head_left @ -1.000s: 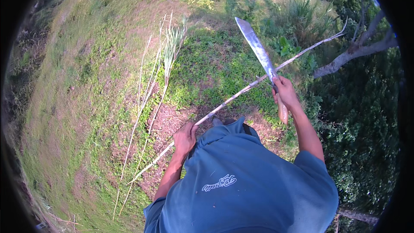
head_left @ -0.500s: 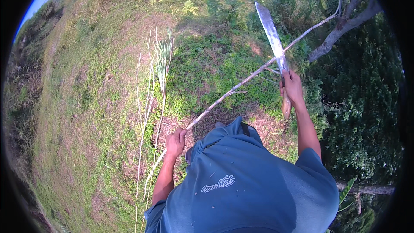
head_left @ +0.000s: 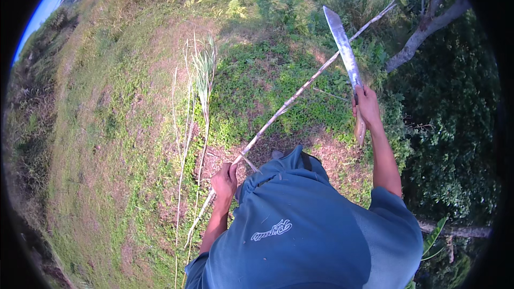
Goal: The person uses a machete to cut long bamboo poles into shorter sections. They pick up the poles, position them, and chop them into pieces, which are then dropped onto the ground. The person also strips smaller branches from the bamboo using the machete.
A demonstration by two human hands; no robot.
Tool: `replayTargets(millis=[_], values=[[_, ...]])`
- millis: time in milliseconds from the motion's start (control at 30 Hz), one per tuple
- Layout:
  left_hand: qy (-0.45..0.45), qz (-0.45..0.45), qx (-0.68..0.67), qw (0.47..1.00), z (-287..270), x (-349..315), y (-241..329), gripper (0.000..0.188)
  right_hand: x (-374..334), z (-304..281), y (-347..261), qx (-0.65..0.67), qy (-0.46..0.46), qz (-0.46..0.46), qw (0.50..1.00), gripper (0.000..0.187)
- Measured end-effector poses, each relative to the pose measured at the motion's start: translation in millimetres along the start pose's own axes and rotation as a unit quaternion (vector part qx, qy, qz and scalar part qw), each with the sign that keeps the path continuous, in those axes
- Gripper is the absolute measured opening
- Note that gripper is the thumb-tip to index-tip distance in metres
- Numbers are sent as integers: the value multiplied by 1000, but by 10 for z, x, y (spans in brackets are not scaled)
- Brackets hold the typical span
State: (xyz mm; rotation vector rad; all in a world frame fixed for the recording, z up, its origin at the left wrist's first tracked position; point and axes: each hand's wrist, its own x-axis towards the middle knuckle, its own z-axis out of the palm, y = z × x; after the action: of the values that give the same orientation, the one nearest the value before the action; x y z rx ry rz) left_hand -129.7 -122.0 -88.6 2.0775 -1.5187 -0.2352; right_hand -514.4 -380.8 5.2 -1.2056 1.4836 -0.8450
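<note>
My left hand (head_left: 225, 180) is closed around the lower part of a long, thin, pale stick (head_left: 292, 99), which slants away from me up to the right. My right hand (head_left: 368, 108) grips the handle of a machete (head_left: 344, 47), its long worn blade pointing up and away. In this view the blade crosses the stick near its far end; whether they touch I cannot tell. A short twig (head_left: 249, 162) shows beside the stick just beyond my left hand. Another thin twig (head_left: 331, 94) appears apart from the stick, left of my right hand.
Several long stalks (head_left: 186, 134) with a leafy top (head_left: 204, 69) lie on the grass to the left. A forked tree trunk (head_left: 423, 35) and dark foliage (head_left: 450, 128) stand at the right. Low green plants (head_left: 267, 83) cover the ground ahead.
The stick has shifted, its far end swinging left, away from the tree trunk. The short twig beside my left hand has come into view. My right hand and the machete have moved slightly right.
</note>
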Motion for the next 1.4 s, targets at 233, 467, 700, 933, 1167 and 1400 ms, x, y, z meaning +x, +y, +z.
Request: replayTargets(millis=[233, 467, 700, 933, 1167, 1400], values=[[-26, -74, -57, 995, 9, -83, 72, 23, -407, 460, 157, -89, -211, 16, 973, 30], [-166, -45, -65, 983, -110, 14, -17, 47, 309, 20, 115, 24, 13, -23, 999, 29], [-340, -140, -182, 912, -316, 538, -167, 60, -383, 480, 170, -35, -151, -54, 986, 32], [-413, -173, -168, 878, -173, 687, -308, 64, -124, 117, -236, 39, 45, -131, 990, 29], [-449, -205, -233, 838, 125, 737, -349, 60, -615, 402, 96, -155, -69, -237, 957, 29], [-492, -165, -182, 835, 300, 778, -389, 56, -240, -338, -260, -13, 124, -178, 976, 28]])
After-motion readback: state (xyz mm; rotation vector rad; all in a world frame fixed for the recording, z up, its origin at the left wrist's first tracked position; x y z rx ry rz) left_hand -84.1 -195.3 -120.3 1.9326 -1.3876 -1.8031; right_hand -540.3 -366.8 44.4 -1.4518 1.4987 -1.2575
